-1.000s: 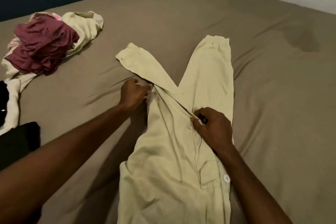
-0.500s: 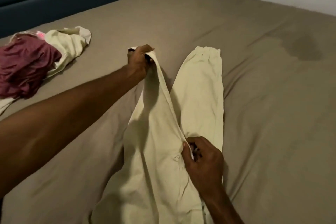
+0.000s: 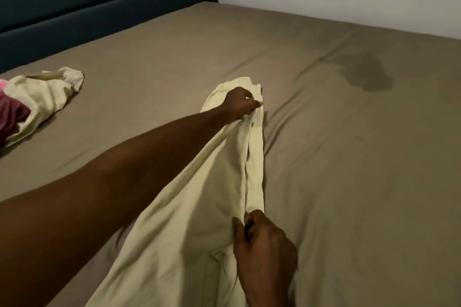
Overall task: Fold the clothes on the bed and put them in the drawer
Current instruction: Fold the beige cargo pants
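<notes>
Pale yellow trousers [image 3: 199,207] lie on the bed [image 3: 349,182]; the left hand [image 3: 238,104] grips their far cuff, the right hand [image 3: 264,239] pinches the fabric nearer the camera.

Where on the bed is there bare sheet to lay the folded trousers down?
Bare sheet lies right of the pale trousers, out to the dark stain, and between the trousers and the headboard. The far left is crowded by the clothes pile. The left hand and right hand grip the trousers.
</notes>
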### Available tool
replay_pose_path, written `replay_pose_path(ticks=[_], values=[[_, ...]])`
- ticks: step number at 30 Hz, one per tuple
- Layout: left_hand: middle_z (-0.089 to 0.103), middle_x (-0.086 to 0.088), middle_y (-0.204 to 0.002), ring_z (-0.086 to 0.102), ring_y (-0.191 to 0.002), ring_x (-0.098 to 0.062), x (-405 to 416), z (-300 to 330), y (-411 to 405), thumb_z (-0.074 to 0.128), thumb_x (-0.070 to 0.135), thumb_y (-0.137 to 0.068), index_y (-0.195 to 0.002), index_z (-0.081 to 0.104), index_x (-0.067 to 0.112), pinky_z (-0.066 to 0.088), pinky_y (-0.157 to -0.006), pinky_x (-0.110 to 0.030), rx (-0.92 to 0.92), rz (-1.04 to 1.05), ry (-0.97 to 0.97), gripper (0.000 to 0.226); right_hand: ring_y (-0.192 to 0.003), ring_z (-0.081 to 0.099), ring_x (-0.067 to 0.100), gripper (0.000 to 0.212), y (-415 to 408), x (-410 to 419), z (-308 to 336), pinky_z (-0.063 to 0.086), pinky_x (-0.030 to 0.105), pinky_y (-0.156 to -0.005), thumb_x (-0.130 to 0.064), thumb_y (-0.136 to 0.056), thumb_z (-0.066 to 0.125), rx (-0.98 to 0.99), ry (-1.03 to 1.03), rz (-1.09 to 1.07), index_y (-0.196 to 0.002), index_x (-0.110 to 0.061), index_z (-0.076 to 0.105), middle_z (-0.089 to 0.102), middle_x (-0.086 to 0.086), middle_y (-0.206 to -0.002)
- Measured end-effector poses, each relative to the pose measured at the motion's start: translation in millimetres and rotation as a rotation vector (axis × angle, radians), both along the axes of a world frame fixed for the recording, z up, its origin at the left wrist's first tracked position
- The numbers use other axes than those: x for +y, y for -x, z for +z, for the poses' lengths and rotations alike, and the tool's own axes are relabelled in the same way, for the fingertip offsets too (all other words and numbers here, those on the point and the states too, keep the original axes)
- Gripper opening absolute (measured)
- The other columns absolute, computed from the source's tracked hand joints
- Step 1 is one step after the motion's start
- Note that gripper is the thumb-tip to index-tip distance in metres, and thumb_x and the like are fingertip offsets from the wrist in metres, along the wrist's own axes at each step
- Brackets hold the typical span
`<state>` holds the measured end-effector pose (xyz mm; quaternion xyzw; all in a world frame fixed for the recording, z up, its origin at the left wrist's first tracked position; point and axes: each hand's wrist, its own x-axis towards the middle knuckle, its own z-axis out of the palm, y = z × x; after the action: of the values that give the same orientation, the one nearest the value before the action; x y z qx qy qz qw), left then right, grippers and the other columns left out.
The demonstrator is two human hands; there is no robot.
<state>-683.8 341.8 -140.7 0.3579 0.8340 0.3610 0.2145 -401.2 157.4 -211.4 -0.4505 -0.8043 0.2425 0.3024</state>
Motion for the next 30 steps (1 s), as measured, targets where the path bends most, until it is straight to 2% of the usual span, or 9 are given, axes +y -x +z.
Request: replay_pose_path(ticks=[3, 6, 9, 12, 14, 18, 23, 26, 30], values=[[0.065, -0.011, -0.061, 0.057, -0.055, -0.018, -1, -10, 4, 0.078, 0.049, -0.082, -0.072, 0.067, -0.001, 0.04, -0.055, -0.031, 0.312, -0.006, 0.024, 0.052, -0.045, 0.056, 0.012, 0.025, 1, 0, 0, 0.041, 0.03, -0.042, -0.053, -0.08, 0.058, -0.011, -0.001, -0.009, -0.07, -0.03, 0.051, 0.056, -0.012, -0.053], [0.056, -0.001, -0.069, 0.065, -0.079, -0.027, -5, -3, 7, 0.071, 0.041, -0.083, -0.074, 0.057, 0.013, 0.036, -0.064, -0.032, 0.575, -0.053, 0.16, 0.032, -0.046, 0.055, 0.009, 0.026, 1, -1, 0, 0.04, 0.029, -0.044, -0.053, -0.083, 0.059, -0.007, 0.01, -0.007, -0.072, -0.032, 0.052, 0.055, -0.013, -0.054], [0.062, -0.012, -0.077, 0.066, -0.087, -0.033, 1, 8, 6, 0.064, 0.03, -0.082, -0.071, 0.05, 0.011, 0.038, -0.064, -0.032, 0.515, 0.058, 0.065, 0.026, -0.052, 0.055, 0.006, 0.026, 0, -1, 5, 0.043, 0.029, -0.049, -0.054, -0.086, 0.058, 0.185, 0.062, -0.054, -0.074, -0.032, 0.055, 0.055, -0.016, -0.057], [0.067, -0.014, -0.063, 0.068, -0.07, -0.029, 6, 16, -2, 0.055, 0.028, -0.071, -0.06, 0.058, -0.002, 0.051, -0.063, -0.038, 0.347, 0.172, -0.103, 0.032, -0.06, 0.051, 0.006, 0.026, -1, -1, 10, 0.034, 0.016, -0.055, -0.047, -0.088, 0.057, 0.45, 0.092, -0.124, -0.073, -0.026, 0.057, 0.05, -0.018, -0.058], [0.065, -0.011, -0.052, 0.067, -0.061, -0.025, 6, 11, -6, 0.051, 0.026, -0.068, -0.058, 0.066, -0.001, 0.056, -0.067, -0.038, 0.308, 0.156, -0.134, 0.033, -0.054, 0.045, 0.005, 0.026, 0, 0, 10, 0.031, 0.017, -0.054, -0.044, -0.088, 0.056, 0.417, 0.055, -0.142, -0.072, -0.025, 0.057, 0.047, -0.016, -0.058], [0.072, -0.007, -0.061, 0.071, -0.064, -0.019, -2, -8, -11, 0.06, 0.03, -0.094, -0.064, 0.074, 0.003, 0.055, -0.075, -0.031, 0.27, -0.011, 0.008, 0.043, -0.051, 0.053, 0.013, 0.008, 1, 3, 4, 0.036, 0.022, -0.052, -0.033, -0.073, 0.065, 0.282, 0.118, -0.13, -0.073, -0.03, 0.058, 0.053, -0.012, -0.059], [0.077, -0.002, -0.081, 0.073, -0.075, -0.014, -34, -3, -13, 0.071, 0.013, -0.086, -0.088, 0.079, 0.011, 0.056, -0.077, -0.028, 0.124, -0.136, -0.098, 0.009, -0.056, 0.061, 0.018, 0.029, -3, 21, -9, 0.052, 0.034, -0.062, -0.022, -0.059, 0.065, 0.533, 0.523, -0.181, -0.082, -0.038, 0.071, 0.061, -0.003, -0.061], [0.077, 0.004, -0.107, 0.071, -0.1, -0.01, -75, 2, -32, 0.075, 0.016, -0.087, -0.107, 0.079, 0.015, 0.054, -0.094, -0.026, 0.229, -0.225, -0.086, 0.02, -0.057, 0.063, 0.014, 0.019, -4, 20, -2, 0.056, 0.034, -0.065, -0.028, -0.06, 0.068, 0.478, 0.46, -0.166, -0.077, -0.037, 0.069, 0.065, -0.005, -0.063], [0.07, -0.001, -0.119, 0.066, -0.106, -0.019, -160, -10, -45, 0.073, 0.027, -0.085, -0.117, 0.071, 0.013, 0.052, -0.093, -0.032, 0.456, 0.051, -0.184, 0.034, -0.057, 0.062, 0.01, 0.019, -5, 19, 1, 0.055, 0.036, -0.062, -0.028, -0.078, 0.082, 0.411, 0.365, -0.104, -0.071, -0.032, 0.065, 0.065, -0.008, -0.063]])
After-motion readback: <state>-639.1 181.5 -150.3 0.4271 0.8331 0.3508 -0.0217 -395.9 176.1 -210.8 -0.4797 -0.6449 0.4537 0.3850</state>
